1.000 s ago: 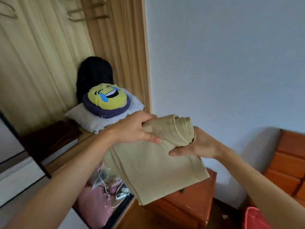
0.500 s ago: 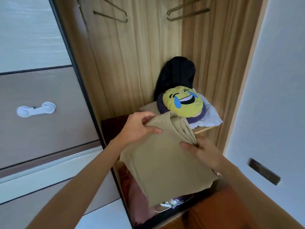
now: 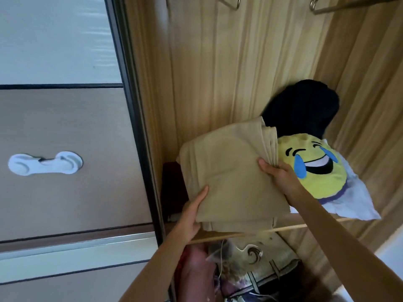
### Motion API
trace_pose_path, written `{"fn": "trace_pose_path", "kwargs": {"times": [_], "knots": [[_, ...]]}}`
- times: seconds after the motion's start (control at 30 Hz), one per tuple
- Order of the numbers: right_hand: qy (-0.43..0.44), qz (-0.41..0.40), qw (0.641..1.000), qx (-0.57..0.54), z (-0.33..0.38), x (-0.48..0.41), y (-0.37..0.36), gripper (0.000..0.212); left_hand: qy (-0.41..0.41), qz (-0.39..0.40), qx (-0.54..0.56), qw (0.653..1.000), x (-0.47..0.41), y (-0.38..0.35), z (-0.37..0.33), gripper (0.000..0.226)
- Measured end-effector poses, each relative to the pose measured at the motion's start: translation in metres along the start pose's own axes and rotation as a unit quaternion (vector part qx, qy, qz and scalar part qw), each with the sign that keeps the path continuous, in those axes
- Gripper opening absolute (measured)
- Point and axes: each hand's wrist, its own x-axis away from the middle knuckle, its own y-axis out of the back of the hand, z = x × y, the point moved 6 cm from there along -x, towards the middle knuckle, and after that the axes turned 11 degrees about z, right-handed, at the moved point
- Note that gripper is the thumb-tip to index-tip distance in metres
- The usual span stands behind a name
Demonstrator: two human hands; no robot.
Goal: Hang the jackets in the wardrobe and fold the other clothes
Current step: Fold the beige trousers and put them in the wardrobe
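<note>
A folded beige garment point(image 3: 229, 177) lies flat over the wooden shelf point(image 3: 290, 228) inside the open wardrobe. My left hand point(image 3: 192, 216) grips its near left corner, thumb on top and fingers underneath. My right hand point(image 3: 277, 173) holds its right folded edge, thumb on top and fingers tucked under the layers. The garment sits left of a yellow laughing-face cushion point(image 3: 311, 168) and partly covers a dark red item point(image 3: 174, 188) on the shelf.
A black cushion point(image 3: 303, 107) stands behind the yellow one, which rests on a white pillow point(image 3: 353, 203). Metal hangers point(image 3: 322, 3) hang above. The sliding door point(image 3: 65, 149) with a white handle point(image 3: 43, 163) is at left. Clothes and cables point(image 3: 239, 269) fill the space below the shelf.
The garment has moved forward and up onto the shelf. My left hand shifted from its top edge to its near left corner. The view came closer to the wardrobe.
</note>
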Motion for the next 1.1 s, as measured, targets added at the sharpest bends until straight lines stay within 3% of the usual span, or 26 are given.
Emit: {"fn": "trace_pose_path", "kwargs": {"times": [0.13, 0.3, 0.37, 0.47, 0.53, 0.57, 0.6, 0.7, 0.73, 0.83, 0.93, 1.0, 1.1], "knots": [[-0.022, 0.028, 0.999, 0.031, -0.009, -0.077, -0.014, 0.055, -0.071, -0.153, -0.075, 0.983, -0.022, 0.019, -0.038, 0.098], [-0.108, 0.067, 0.99, 0.055, -0.066, -0.174, -0.043, 0.082, -0.163, -0.322, -0.149, 0.92, -0.061, 0.051, -0.085, 0.062], [-0.124, 0.097, 0.986, 0.047, -0.083, -0.193, -0.065, 0.075, -0.178, -0.393, -0.201, 0.879, -0.072, 0.068, -0.096, 0.058], [-0.142, 0.122, 0.98, 0.066, -0.119, -0.214, -0.09, 0.063, -0.147, -0.479, -0.377, 0.779, -0.084, 0.092, -0.097, 0.071], [-0.109, 0.123, 0.964, 0.207, -0.133, -0.217, -0.1, 0.077, -0.121, -0.447, -0.582, 0.668, -0.102, 0.089, -0.084, 0.067], [-0.066, 0.12, 0.943, 0.304, -0.138, -0.222, -0.103, 0.079, -0.127, -0.41, -0.672, 0.604, -0.114, 0.08, -0.073, 0.059], [-0.015, 0.127, 0.913, 0.388, -0.142, -0.224, -0.107, 0.074, -0.122, -0.365, -0.728, 0.567, -0.124, 0.075, -0.059, 0.054], [0.081, 0.236, 0.803, 0.541, -0.151, -0.22, -0.125, 0.068, 0.001, -0.265, -0.784, 0.561, -0.141, 0.078, -0.026, 0.066], [0.096, 0.261, 0.784, 0.555, -0.154, -0.219, -0.128, 0.065, 0.03, -0.253, -0.786, 0.564, -0.142, 0.083, -0.021, 0.069], [0.094, 0.288, 0.765, 0.568, -0.155, -0.22, -0.128, 0.061, 0.044, -0.262, -0.795, 0.546, -0.138, 0.084, -0.021, 0.074], [0.078, 0.308, 0.738, 0.595, -0.147, -0.219, -0.132, 0.062, 0.082, -0.279, -0.771, 0.567, -0.131, 0.081, -0.026, 0.079], [0.094, 0.32, 0.749, 0.573, -0.131, -0.213, -0.139, 0.059, 0.093, -0.29, -0.759, 0.575, -0.12, 0.078, -0.03, 0.071], [0.156, 0.322, 0.826, 0.435, -0.094, -0.183, -0.152, 0.048, 0.103, -0.293, -0.741, 0.596, -0.096, 0.079, -0.036, 0.07]]}}
